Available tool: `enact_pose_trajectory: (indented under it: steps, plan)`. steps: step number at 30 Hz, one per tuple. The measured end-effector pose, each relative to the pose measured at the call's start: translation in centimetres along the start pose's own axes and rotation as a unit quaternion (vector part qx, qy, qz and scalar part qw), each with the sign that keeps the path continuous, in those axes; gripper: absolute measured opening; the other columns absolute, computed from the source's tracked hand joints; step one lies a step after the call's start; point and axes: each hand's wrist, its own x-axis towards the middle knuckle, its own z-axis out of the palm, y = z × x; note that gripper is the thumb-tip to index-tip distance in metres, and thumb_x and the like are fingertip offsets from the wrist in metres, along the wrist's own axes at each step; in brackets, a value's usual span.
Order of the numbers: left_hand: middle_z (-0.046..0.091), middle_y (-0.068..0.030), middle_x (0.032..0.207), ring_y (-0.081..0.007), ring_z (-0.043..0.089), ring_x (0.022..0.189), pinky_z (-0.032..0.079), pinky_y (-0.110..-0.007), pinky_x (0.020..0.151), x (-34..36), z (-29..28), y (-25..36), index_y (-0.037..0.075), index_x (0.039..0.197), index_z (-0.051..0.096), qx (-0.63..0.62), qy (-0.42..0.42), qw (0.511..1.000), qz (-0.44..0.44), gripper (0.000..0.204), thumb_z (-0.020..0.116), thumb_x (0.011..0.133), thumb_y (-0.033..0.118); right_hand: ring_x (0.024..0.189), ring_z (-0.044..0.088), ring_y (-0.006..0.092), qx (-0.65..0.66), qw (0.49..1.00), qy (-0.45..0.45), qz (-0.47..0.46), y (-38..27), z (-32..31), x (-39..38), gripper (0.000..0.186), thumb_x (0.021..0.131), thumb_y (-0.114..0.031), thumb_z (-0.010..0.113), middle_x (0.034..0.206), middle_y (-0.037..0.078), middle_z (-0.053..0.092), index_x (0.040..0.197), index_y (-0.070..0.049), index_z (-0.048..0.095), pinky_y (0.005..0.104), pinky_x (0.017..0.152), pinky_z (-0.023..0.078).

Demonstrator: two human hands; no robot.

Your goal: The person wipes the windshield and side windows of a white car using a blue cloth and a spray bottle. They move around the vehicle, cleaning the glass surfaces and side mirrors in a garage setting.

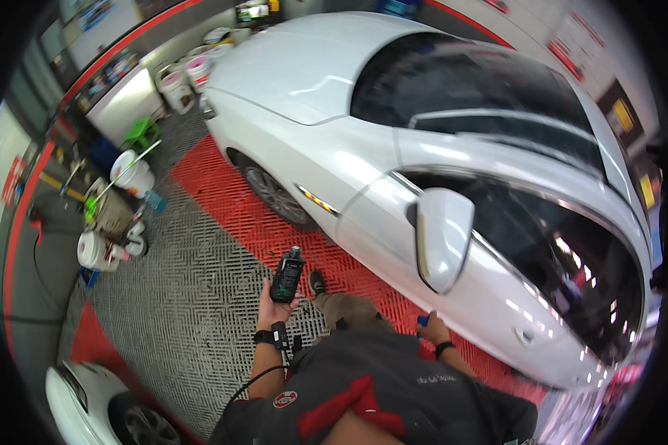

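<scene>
My left hand [269, 305] is closed round a black bottle [287, 276] with a dark cap, held upright in front of me. Its back label faces me. Low at my right side, my right hand [436, 327] grips a small blue object [423, 321]; the fingers cover most of it, and its kind cannot be made out. Close by the right hand stands a white car [378, 245], its side toward me. The car's side mirror [444, 239] juts out above that hand. Neither hand touches the car.
White buckets [132, 173] and a green stool [142, 134] stand along the left wall. A second white car [89, 400] shows at the lower left. Red and grey grating [193, 259] covers the floor. The front wheel [271, 193] lies ahead of my feet.
</scene>
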Motion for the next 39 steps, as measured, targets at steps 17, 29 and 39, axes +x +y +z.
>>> enact_pose_trajectory:
  steps: [17, 29, 39]
  plan:
    - [0.065, -0.019, 0.137, -0.0387, 0.068, 0.125, 0.06, -0.053, 0.103, 5.0, 2.1, 37.4, -0.001, 0.153, 0.049, 0.119, -0.099, 0.977, 0.149, 0.086, 0.085, 0.09, 0.046, 0.093, 0.071, 0.0517, 0.086, 0.958, -0.055, -0.267, -47.6, 2.3, 16.2, 0.055, 0.089, -0.039, 0.076, 0.097, 0.034, 0.071, 0.113, 0.005, 0.054, 0.0565, 0.082, 0.056]
    - [0.067, -0.0172, 0.12, -0.0421, 0.061, 0.131, 0.052, -0.066, 0.113, 4.8, -16.2, 56.0, 0.002, 0.127, 0.061, -0.055, 0.251, 0.884, 0.39, 0.043, 0.079, 0.089, 0.0, 0.074, 0.067, 0.0315, 0.164, 0.897, -0.081, -0.403, -85.3, -2.3, 23.1, 0.048, 0.093, -0.025, 0.076, 0.089, 0.018, 0.068, 0.126, 0.002, 0.054, 0.0443, 0.07, 0.055]
    - [0.066, -0.013, 0.124, -0.0387, 0.058, 0.135, 0.053, -0.063, 0.108, 13.3, -22.1, 84.7, 0.003, 0.13, 0.06, -0.035, 0.367, 0.872, 0.322, 0.047, 0.074, 0.085, -0.003, 0.079, 0.068, 0.0229, 0.192, 0.938, -0.016, -0.289, -111.2, -5.9, 27.6, 0.049, 0.093, -0.015, 0.078, 0.093, 0.014, 0.069, 0.133, 0.002, 0.054, 0.0363, 0.068, 0.055]
